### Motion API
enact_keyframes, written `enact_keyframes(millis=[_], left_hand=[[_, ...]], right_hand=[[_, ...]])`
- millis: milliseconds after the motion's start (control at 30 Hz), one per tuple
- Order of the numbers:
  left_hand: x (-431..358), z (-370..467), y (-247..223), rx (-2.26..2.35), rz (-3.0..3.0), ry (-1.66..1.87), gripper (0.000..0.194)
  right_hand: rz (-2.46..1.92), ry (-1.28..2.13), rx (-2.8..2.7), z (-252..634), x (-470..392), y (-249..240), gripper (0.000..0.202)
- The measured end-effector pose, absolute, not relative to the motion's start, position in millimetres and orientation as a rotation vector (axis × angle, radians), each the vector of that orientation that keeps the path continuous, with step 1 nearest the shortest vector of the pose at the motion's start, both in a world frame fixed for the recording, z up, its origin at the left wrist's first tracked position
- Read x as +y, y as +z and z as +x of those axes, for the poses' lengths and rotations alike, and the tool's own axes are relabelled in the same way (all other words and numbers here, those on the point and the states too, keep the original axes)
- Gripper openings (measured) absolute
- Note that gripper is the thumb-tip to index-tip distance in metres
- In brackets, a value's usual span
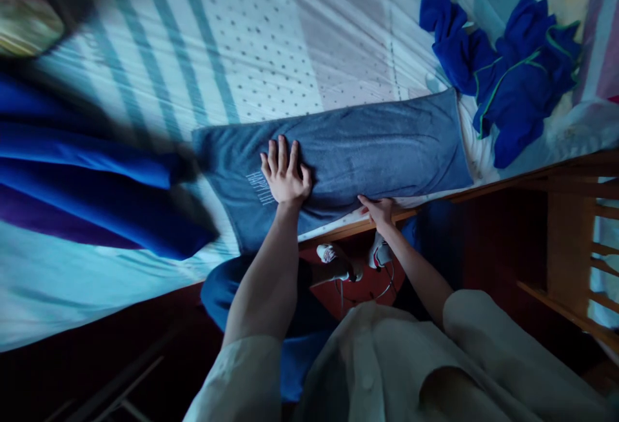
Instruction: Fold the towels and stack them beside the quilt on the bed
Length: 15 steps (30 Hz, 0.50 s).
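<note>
A blue-grey towel (387,145) with white lettering near its left end lies spread in a long strip along the near edge of a bed. My left hand (286,177) rests flat on it beside the lettering, palm down and fingers spread. Farther right, my right hand (380,209) is at the towel's near edge, thumb and finger closed on the border; its other fingers are partly hidden. Shallow creases run through the cloth around both hands.
A crumpled blue cloth with green trim (517,74) lies at the right. Folded blue cloth (87,183) is stacked on the left. The patterned sheet (271,42) covers the bed, which has a wooden edge. Shoes (329,254) and a cable are on the red floor below.
</note>
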<state>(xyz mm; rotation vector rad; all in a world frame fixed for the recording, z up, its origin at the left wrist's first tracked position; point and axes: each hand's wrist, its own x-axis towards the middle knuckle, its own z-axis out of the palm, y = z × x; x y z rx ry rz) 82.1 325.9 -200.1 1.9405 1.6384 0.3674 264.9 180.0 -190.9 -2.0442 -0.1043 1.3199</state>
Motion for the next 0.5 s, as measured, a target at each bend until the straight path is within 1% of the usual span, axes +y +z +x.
enact_keyframes(millis=[100,167,267,333,500], left_hand=[[322.9,87.2,-192.2,1.652,1.960,0.358,0.064],[326.0,95.0,-184.7,1.688,1.996,0.327,0.057],[345.2,118.9,-171.9,1.755,2.012,0.246,0.046],[366.1,143.4,-164.9,1.724,2.037,0.190,0.042],[420.9,203.3,-159.5,1.504,2.174,-0.093,0.046]], right_hand=[[-2.008,1.368,-0.089,271.2,185.3,-184.2,0.042],[-1.970,1.368,-0.059,274.3,188.2,-179.1,0.042],[-1.930,1.385,-0.012,276.4,191.7,-174.2,0.042],[-1.912,1.392,0.012,276.2,192.6,-173.4,0.042],[-1.860,1.373,0.043,274.7,191.6,-175.9,0.041]])
